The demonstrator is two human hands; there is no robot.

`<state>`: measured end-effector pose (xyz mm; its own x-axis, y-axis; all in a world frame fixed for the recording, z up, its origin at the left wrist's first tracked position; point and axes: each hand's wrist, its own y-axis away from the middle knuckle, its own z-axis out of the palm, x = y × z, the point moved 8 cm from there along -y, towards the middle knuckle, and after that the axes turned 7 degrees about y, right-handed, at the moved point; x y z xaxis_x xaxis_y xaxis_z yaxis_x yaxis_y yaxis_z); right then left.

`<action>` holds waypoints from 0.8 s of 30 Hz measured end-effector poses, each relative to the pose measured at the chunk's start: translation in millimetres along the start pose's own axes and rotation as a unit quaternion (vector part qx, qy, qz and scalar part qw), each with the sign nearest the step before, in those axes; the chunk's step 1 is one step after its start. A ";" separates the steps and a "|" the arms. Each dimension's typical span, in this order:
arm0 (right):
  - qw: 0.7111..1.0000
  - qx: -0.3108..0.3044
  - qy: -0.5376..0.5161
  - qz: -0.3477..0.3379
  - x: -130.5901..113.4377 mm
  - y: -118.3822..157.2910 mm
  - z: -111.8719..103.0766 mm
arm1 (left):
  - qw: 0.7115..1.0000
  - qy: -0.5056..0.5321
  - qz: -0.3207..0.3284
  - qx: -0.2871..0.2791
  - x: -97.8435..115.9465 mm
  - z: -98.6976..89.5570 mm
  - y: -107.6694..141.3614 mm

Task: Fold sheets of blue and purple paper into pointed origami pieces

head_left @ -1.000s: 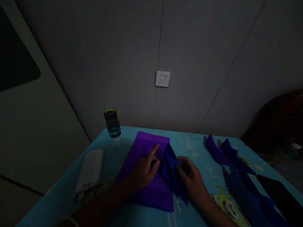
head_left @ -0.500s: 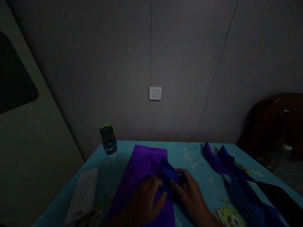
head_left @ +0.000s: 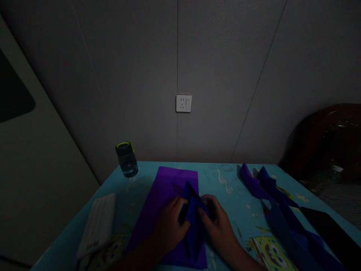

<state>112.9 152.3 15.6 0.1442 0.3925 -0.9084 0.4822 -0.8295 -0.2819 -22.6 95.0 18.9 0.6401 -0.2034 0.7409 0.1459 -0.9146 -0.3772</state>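
A grey wall [head_left: 135, 75] stands behind the far edge of the blue table [head_left: 234, 192]; the left edge slants down past a white block [head_left: 97, 224], and a bottle [head_left: 128, 162] stands near the far left corner. Bare cloth separates block and sheet [head_left: 166, 192], and a wider strip lies between the right hand [head_left: 217, 222] and the folded papers [head_left: 291, 233] along the right.

The blue paper [head_left: 194, 214] is tilted up over the sheet, its peak pointing away. The right hand grips its right side, thumb in front, fingers behind. The left hand [head_left: 170, 226] curls at its left edge, thumb and forefinger bent towards it; whether they pinch, I cannot tell.
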 end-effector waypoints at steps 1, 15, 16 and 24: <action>1.000 -0.002 0.001 -0.004 -3.6 0.7 3.0 | 1.000 0.003 -0.010 0.004 -2.0 -0.3 -0.2; 0.995 0.021 0.095 -0.016 -7.8 -0.6 -14.2 | 0.995 0.075 -0.047 0.038 -8.1 -1.3 0.0; 0.995 0.033 0.098 -0.012 -6.1 -0.9 -17.7 | 0.994 0.084 -0.048 0.041 -7.3 -0.6 0.0; 0.993 0.045 0.105 -0.008 -2.4 -3.1 -22.9 | 0.976 0.196 -0.083 0.040 -11.5 -0.3 -3.7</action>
<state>130.9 163.0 25.8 0.3180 0.4730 -0.8217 0.4087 -0.8504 -0.3314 -30.8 100.6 11.9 0.2673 -0.1875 0.9452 0.2915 -0.9192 -0.2648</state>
